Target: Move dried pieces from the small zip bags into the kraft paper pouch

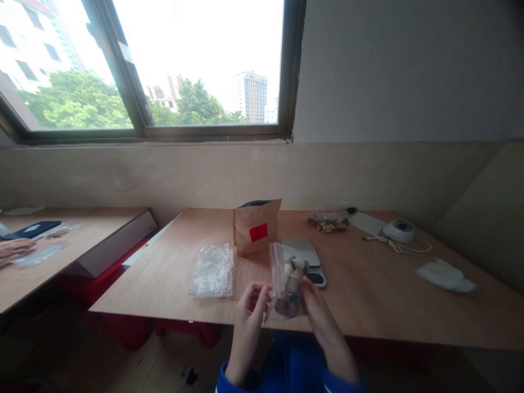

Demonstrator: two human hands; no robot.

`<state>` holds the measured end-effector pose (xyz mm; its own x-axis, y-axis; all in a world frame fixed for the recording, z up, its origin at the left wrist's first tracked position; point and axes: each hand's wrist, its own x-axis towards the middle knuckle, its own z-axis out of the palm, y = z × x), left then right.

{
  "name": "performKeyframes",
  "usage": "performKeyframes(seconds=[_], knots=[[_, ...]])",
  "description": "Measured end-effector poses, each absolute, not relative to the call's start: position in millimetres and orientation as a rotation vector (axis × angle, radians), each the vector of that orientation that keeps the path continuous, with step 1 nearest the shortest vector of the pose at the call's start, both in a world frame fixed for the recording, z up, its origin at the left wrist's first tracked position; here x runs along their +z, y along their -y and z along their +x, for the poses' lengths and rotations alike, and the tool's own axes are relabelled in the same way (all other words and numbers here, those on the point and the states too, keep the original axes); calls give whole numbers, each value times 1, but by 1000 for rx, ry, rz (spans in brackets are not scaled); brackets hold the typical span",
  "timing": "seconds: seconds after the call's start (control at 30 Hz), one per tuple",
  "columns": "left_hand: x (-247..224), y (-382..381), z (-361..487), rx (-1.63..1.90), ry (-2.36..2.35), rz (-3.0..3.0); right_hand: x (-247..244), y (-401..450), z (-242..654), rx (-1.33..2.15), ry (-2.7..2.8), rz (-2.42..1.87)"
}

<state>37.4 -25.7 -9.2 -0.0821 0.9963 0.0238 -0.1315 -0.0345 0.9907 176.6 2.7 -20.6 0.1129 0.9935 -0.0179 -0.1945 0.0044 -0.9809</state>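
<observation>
A clear zip bag [290,303] with brown and cream dried-looking chunks inside is held up over the table's near edge. My right hand [314,305] grips its right side. At the zip edge, my left hand [251,303] has its fingers curled and pinched on the plastic. Just behind the bag, partly hidden by it, lies a kitchen scale [311,252]. A brown paper pouch [245,240] with a red label stands upright, its top open. To the left is a flat stack of clear zip bags [210,273].
At the back right of the wooden table [368,305] lies another filled bag [329,222]. Beyond it are a white round device [399,231] with a cable and a crumpled white item [444,274]. At a separate left table, another person's hand [16,249] rests near plastic bags.
</observation>
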Motion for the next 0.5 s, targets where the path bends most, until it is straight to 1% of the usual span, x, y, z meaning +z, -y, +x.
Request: performKeyframes(seconds=[0.13,0.3,0.4,0.5], knots=[[-5,29,39,1367,-1110,1008,-25,-4,172,1271,823,-1163],[-5,32,43,1314,-1086,991,-27,-1,157,1269,904,-1095],[-10,33,42,1293,-1097,1021,-34,-2,155,1151,991,-1170],[-12,33,37,1339,-1137,1070,-41,-2,161,919,1072,-1286]])
